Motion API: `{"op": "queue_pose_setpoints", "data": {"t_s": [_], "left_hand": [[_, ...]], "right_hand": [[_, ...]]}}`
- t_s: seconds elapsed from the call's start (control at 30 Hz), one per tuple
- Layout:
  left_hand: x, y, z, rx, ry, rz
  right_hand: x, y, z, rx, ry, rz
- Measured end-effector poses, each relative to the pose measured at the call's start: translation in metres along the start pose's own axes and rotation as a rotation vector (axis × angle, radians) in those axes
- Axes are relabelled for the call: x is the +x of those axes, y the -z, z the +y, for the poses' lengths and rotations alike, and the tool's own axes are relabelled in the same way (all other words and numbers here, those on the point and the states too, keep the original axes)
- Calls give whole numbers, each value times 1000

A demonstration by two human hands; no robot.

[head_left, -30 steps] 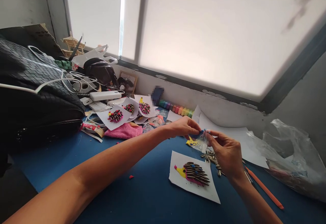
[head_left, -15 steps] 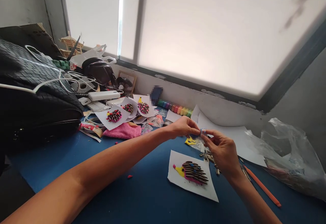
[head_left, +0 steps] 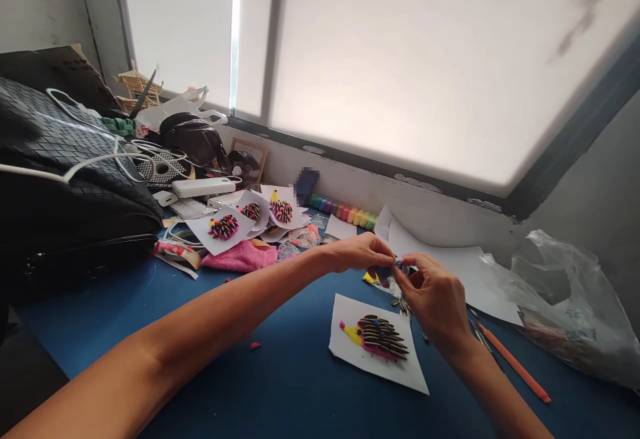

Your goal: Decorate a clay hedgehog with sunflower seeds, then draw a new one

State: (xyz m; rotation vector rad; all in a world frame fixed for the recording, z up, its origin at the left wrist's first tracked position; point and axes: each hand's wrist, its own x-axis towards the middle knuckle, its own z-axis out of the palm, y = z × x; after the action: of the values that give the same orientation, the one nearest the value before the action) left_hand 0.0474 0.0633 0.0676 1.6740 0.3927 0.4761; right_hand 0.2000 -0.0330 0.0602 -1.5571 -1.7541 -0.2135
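Both hands meet above the far side of the blue table, pinching a small blue packet [head_left: 385, 272] that looks like clay in clear plastic. My left hand [head_left: 369, 252] is closed on its left side, and my right hand [head_left: 433, 289] grips it from the right with thumb and fingertips. Below them, on a white paper card [head_left: 405, 380], lies a hedgehog [head_left: 383, 338] with a yellow face, pink body, seed spines and blue dots. Sunflower seeds [head_left: 401, 304] lie partly hidden under my right hand, beside a yellow piece [head_left: 370, 278] in plastic.
Finished hedgehog cards [head_left: 225, 227] and a pink cloth [head_left: 240, 257] lie at the back left. A row of coloured clay [head_left: 345, 212] lines the wall. To the right are an orange tool [head_left: 517, 364] and a plastic bag [head_left: 570, 299]. A black bag [head_left: 75, 206] stands left.
The fingers have shifted slightly around the blue packet, and my right hand has turned a little, covering more of the seeds. The hedgehog card stays in place.
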Motion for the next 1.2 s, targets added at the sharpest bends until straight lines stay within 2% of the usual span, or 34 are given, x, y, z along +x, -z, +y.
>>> {"op": "queue_pose_setpoints", "data": {"t_s": [0.17,0.37,0.57,0.8,0.93,1.03,1.2], "left_hand": [[2,4,-3,31,14,61],[7,10,-12,41,26,166],[6,3,-13,-49,7,60],[9,6,-20,-222,-8,75],[7,7,-16,-239,41,80],[5,6,-13,-217,52,123],[7,8,-12,-145,71,264]], "right_hand": [[0,1,0,-61,10,-18],[1,1,5,-7,-23,-74],[1,1,7,43,-57,-101],[2,2,0,105,-50,-80],[6,5,0,177,-83,-138],[6,6,0,245,-133,-155],[8,6,3,413,-263,-97]]}}
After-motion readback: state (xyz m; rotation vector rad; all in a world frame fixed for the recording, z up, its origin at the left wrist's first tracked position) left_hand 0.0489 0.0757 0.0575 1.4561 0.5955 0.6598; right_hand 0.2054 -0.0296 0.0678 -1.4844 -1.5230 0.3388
